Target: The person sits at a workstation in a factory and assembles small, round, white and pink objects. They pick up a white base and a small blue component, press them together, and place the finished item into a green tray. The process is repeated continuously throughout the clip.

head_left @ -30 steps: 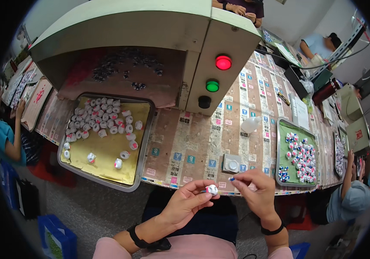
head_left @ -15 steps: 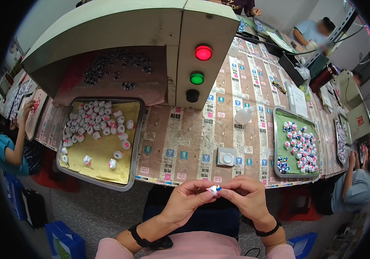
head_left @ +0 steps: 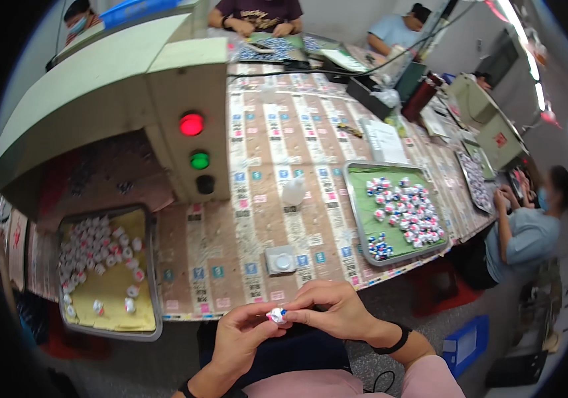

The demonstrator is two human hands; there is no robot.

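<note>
Both hands meet at 6 o'clock, just below the desk (head_left: 257,219) edge. The left hand (head_left: 241,338) and right hand (head_left: 337,310) pinch one small white piece (head_left: 276,315) between their fingertips. A yellow tray (head_left: 108,312) lies at 8 o'clock, a green tray (head_left: 363,199) at 3 o'clock.

Both hands, left hand (head_left: 241,338) and right hand (head_left: 333,308), are pinching one small white piece (head_left: 276,315) at six o'clock, below the surface (head_left: 231,265); yellow-lined tray (head_left: 108,318) is lying at eight o'clock, green-lined tray (head_left: 363,235) at three
</note>
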